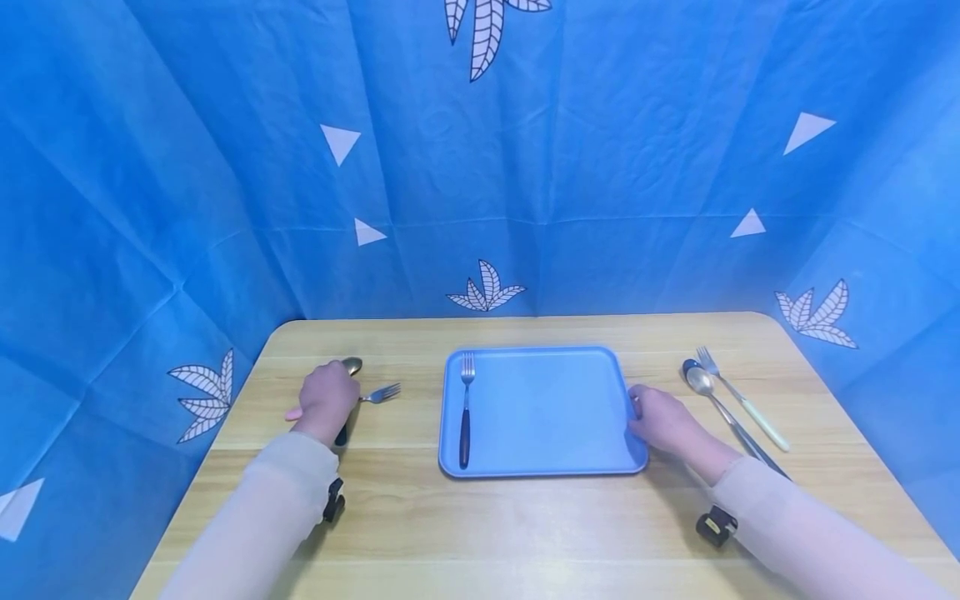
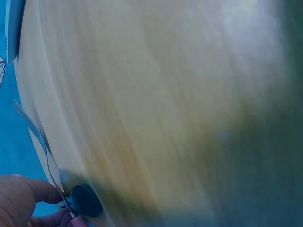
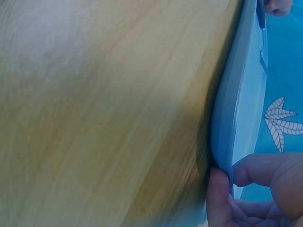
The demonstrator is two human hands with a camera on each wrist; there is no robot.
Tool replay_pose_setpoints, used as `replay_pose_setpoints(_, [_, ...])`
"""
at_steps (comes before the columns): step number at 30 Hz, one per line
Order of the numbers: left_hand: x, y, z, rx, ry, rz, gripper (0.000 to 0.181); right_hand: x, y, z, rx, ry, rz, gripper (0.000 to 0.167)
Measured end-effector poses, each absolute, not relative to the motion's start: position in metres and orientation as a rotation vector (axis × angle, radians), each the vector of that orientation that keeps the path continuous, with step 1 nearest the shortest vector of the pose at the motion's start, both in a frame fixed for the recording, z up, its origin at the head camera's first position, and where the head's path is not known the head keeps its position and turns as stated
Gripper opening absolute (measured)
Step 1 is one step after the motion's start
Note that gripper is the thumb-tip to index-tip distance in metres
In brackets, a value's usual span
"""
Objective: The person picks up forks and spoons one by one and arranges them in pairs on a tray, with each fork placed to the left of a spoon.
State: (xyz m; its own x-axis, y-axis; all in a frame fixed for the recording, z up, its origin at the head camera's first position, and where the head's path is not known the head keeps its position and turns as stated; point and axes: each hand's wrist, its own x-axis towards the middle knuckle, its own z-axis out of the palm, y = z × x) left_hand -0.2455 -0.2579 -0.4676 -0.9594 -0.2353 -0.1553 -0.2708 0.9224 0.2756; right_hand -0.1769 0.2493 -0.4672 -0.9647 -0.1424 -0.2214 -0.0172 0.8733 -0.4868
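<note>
A blue tray lies on the table, and a dark-handled fork rests along its left side. My right hand pinches the tray's right rim, with the thumb and a finger on either side of it in the right wrist view. At the left, my left hand pinches a fork with a pink handle near where handle and metal neck meet. The fork's tines stick out to the right. A spoon with a dark handle lies beside that fork, partly hidden by the hand.
Right of the tray lie a fork with a pale green handle, a metal spoon and another dark-tipped utensil partly beneath it. A blue patterned curtain hangs behind and beside the wooden table.
</note>
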Motion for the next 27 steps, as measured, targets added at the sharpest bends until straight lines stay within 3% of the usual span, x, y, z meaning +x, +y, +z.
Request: replay_pose_setpoints(27, [-0.2431, -0.2552, -0.4688, -0.365, 3.029, 0.518, 0.019, -0.1751, 0.2481, -0.4679, -0.141, 2.82, -0.716, 0.052])
